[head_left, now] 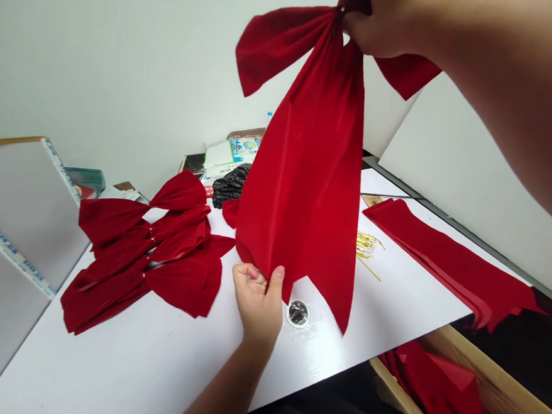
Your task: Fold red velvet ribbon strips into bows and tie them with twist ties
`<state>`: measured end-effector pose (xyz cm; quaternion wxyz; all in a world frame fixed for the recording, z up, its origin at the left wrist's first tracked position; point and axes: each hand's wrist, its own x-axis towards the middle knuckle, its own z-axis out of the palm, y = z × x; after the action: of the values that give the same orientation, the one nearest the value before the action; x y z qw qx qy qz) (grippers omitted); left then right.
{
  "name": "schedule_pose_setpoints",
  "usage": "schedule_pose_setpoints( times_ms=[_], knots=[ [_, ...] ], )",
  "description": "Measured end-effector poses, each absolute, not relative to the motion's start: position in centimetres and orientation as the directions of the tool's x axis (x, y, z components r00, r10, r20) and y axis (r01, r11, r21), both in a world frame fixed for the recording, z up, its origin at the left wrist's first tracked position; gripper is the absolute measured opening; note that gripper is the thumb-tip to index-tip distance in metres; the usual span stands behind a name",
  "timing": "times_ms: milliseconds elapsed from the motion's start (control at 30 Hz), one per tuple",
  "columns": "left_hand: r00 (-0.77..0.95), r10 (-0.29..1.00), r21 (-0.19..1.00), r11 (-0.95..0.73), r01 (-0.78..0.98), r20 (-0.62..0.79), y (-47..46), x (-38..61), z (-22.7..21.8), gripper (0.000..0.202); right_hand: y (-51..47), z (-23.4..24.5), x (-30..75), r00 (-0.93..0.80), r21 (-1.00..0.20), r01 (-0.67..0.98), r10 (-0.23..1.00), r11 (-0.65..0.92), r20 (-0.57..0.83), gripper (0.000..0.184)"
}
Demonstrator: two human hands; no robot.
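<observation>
A large red velvety bow [315, 147] hangs upright over the table, with two loops at the top and long tails below. My right hand [376, 28] grips it at the gathered knot, though part of that hand is cut off by the top edge. Lower down, my left hand [260, 300] is closed on the bottom edge of the left tail. Several more red bows [145, 248] lie overlapped on the table to the left. A round dark-centred object with a pale rim [298, 313] sits just right of my left hand.
The white table [118, 360] holds a stack of red fabric strips [442, 256] at right and gold twist ties [367, 243]. Behind are a black plastic bag [230, 185] and packages. Below the right edge, an open cardboard box [400, 392] contains red fabric. White boards [15, 214] stand at left.
</observation>
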<state>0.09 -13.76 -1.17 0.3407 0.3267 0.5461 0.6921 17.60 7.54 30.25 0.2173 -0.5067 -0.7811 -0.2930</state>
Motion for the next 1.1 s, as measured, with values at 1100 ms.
schedule_pose_setpoints(
  times_ms=[1100],
  knots=[
    [-0.465, 0.883, 0.997, 0.078, 0.028, -0.056, -15.1, -1.0, -2.3, 0.064, 9.1, 26.7, 18.2, -0.371, 0.227, 0.927, 0.652, 0.298, 0.662, 0.033]
  ],
)
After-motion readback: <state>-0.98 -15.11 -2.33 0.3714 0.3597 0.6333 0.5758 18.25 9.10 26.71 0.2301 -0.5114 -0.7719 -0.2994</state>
